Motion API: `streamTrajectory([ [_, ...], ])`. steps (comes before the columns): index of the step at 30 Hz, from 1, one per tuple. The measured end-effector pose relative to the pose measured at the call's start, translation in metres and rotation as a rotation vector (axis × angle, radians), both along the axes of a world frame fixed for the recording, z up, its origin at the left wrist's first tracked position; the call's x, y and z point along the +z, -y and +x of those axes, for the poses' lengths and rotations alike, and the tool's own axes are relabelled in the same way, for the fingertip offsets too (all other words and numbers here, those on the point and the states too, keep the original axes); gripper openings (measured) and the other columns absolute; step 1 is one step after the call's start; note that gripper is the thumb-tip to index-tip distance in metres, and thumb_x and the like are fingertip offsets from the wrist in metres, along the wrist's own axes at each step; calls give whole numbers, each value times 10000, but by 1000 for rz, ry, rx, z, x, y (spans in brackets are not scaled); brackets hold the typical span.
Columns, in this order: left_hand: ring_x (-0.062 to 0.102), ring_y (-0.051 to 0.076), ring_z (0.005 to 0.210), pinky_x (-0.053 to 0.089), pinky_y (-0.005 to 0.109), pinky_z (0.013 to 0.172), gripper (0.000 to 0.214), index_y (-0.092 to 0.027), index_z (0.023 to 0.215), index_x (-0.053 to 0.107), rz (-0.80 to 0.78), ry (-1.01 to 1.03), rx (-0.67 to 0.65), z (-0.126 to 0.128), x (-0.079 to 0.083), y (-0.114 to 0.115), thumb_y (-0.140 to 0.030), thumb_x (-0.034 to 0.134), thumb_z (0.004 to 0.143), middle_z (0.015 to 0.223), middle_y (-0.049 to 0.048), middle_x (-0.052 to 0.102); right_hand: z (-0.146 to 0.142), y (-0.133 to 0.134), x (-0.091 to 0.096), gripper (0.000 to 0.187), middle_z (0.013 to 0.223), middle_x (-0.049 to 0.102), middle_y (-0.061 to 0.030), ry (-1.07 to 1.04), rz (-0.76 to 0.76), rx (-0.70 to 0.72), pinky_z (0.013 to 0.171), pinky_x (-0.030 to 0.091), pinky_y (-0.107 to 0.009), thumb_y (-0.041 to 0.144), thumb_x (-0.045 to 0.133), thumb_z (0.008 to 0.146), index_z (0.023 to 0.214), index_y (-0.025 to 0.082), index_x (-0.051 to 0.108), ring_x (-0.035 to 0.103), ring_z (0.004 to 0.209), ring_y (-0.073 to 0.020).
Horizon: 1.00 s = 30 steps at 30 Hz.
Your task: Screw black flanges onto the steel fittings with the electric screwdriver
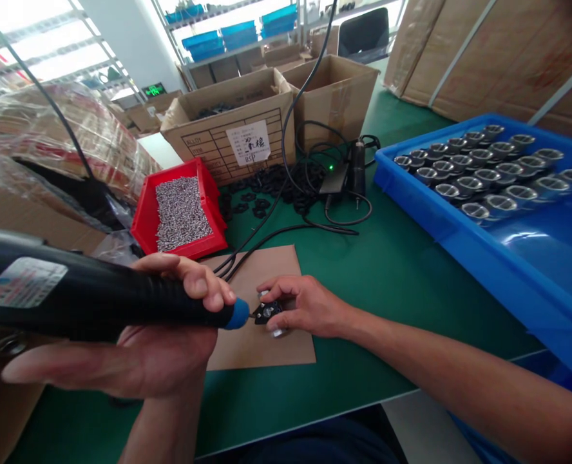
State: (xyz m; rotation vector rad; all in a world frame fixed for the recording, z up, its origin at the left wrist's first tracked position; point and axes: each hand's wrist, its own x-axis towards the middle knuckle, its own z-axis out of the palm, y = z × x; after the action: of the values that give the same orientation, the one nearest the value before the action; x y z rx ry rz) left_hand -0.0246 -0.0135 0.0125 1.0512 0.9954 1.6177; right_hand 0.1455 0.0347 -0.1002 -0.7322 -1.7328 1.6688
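My left hand (160, 322) is wrapped round a black electric screwdriver (97, 299) with a blue tip (239, 314), held nearly level. Its bit touches a small black part with a metal centre (266, 312). My right hand (300, 303) pinches that part and holds it down on a brown cardboard sheet (261, 348) on the green table.
A red bin of small screws (182, 212) sits behind the sheet, with black rubber rings (266, 193) and cables beside it. A blue tray (508, 258) with several metal cups stands at the right. Open cardboard boxes (232, 122) line the back; wrapped packages lie at left.
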Motion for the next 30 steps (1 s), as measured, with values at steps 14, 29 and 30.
streamTrajectory([
  [14,558,180,589,508,377,581,650,-226,922,609,125,-55,-43,-3,-22,6,-830,490,714,704,10,537,-3,0,1,335,1160,696,-100,35,74,-10,961,496,-370,265,855,633,922,174,713,653,1068,-220],
  [29,548,156,598,460,391,645,696,-233,937,602,149,-93,74,5,-9,4,-806,228,811,712,-19,560,-4,1,-1,359,1164,685,-105,-33,-58,-3,966,502,-375,261,862,612,922,155,715,650,1064,-220],
  [30,546,157,595,459,389,636,695,-229,930,601,160,-92,83,6,-10,2,-806,233,810,706,-18,558,-3,1,-1,361,1169,683,-107,-36,-60,3,966,503,-378,262,861,614,926,154,714,650,1062,-221],
])
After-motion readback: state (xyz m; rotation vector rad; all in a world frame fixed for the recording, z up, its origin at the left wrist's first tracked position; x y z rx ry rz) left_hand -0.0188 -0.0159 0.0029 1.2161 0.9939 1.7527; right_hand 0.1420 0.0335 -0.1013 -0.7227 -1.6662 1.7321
